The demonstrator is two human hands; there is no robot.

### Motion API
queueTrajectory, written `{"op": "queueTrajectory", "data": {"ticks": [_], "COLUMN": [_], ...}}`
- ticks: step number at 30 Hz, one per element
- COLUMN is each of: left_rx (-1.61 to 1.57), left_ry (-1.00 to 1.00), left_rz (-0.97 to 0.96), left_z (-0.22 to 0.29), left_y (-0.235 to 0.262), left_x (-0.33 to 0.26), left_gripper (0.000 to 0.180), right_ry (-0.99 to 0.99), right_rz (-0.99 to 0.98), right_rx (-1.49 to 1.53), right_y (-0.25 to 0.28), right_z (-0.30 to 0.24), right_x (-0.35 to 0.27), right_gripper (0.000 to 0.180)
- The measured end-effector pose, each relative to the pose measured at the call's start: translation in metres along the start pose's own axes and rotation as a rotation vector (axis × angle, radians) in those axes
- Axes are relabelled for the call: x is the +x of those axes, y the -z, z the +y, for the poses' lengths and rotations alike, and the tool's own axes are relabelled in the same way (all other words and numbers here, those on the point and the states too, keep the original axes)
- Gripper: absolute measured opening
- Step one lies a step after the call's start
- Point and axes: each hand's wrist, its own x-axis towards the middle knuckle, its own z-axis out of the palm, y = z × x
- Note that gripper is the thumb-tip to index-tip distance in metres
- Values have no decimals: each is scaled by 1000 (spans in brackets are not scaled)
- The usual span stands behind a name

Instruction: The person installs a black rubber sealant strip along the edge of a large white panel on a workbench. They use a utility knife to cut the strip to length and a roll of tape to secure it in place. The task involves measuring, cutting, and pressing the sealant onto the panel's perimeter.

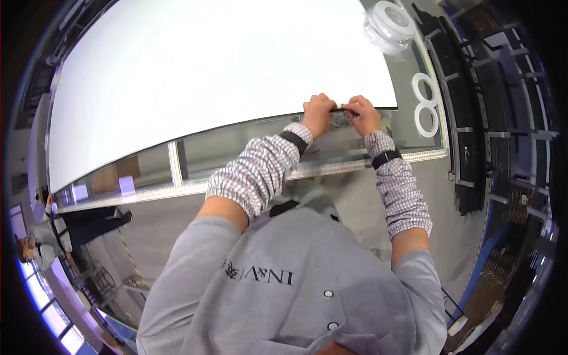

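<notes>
A large white sheet (225,65) with a thin dark edge covers most of the glass-topped table (408,127). My left hand (318,116) is closed on the sheet's near edge, thumb and fingers pinched together. Close beside it on the right, my right hand (363,117) pinches the same edge near the sheet's right corner. A small pale bit shows between the two hands; what it is I cannot make out. Both forearms wear checked sleeve covers with black bands.
Two white rolls of tape (426,121) lie flat at the table's right end. Behind them sits a plastic-wrapped stack of white rolls (390,23). Dark racks (467,118) stand along the right. Another person (44,242) is at the table's far left end.
</notes>
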Motion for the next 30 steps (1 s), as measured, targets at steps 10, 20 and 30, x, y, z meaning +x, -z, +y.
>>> {"op": "queueTrajectory", "data": {"ticks": [10,20,30], "left_rx": [-72,47,89], "left_ry": [121,188,209], "left_rz": [27,128,124], "left_z": [-4,-1,4], "left_y": [-1,-4,-4], "left_x": [7,3,4], "left_gripper": [10,6,6], "right_ry": [145,142,-67], "right_rz": [-153,-157,-34], "right_rx": [147,146,437], "right_y": [11,16,23], "right_z": [12,33,67], "right_x": [13,14,26], "right_gripper": [13,8,8]}}
